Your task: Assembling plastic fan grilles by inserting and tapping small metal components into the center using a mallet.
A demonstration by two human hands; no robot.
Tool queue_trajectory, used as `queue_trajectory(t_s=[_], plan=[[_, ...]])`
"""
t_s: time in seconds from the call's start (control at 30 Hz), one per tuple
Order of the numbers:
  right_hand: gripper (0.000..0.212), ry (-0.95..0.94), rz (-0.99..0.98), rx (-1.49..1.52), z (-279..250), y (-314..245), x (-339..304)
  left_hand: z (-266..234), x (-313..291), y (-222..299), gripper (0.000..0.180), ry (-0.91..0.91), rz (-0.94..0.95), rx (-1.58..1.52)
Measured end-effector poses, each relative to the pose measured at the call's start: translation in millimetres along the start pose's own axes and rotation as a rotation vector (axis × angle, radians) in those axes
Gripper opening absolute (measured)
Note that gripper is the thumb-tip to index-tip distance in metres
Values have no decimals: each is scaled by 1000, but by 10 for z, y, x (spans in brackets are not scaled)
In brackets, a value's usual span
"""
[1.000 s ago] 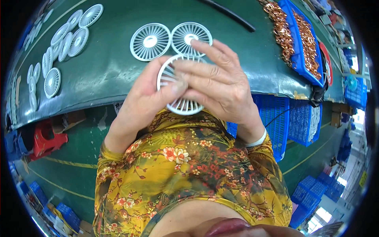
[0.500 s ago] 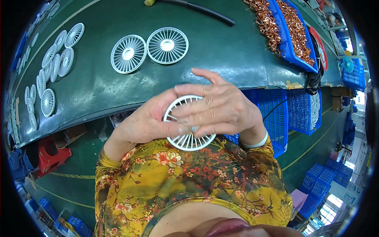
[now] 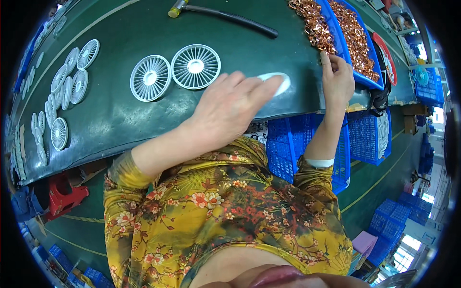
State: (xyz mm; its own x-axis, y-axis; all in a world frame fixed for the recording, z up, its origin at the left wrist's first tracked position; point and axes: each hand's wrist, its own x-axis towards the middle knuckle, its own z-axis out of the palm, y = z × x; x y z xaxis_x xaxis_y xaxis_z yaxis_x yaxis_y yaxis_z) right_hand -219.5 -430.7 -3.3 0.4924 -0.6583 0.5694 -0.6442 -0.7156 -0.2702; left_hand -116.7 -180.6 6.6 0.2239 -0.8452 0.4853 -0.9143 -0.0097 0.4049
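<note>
My left hand [image 3: 225, 108], back up and a little blurred, reaches over the front edge of the green table. Its fingers are closed on a white spoked wheel [image 3: 277, 82]; only a smeared part of it shows past the hand. Two more white spoked wheels [image 3: 150, 78] lie side by side just left of that hand. My right hand [image 3: 338, 81] is at the near end of a heap of small copper-coloured rings [image 3: 314, 24]. Its thumb and fingers come together at the heap, and what is between the fingertips is too small to make out.
A blue tray [image 3: 357, 72] of copper-coloured rings stands at the right. A hammer [image 3: 230, 17] lies at the back. Several white wheels [image 3: 79, 86] are spread at the left. Blue crates [image 3: 288, 149] sit below the table edge, a red stool [image 3: 67, 194] on the floor at left.
My hands have parted from around the wheel. The left has moved forward over the table with the wheel; the right has gone right and forward to the copper-coloured heap.
</note>
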Motion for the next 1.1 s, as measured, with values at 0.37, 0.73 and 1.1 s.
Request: queue_trajectory(t_s=[0.37,0.73,1.1], plan=[[30,-91,-4,-115,371,286,91,-345,-76,-463,50,56,13,113],[17,-75,-119,413,212,-28,-7,-1510,-1284,-1834,57,208,-679,934],[22,-196,-160,77,197,-266,-112,-1838,-1894,-2159,33,316,-893,773]])
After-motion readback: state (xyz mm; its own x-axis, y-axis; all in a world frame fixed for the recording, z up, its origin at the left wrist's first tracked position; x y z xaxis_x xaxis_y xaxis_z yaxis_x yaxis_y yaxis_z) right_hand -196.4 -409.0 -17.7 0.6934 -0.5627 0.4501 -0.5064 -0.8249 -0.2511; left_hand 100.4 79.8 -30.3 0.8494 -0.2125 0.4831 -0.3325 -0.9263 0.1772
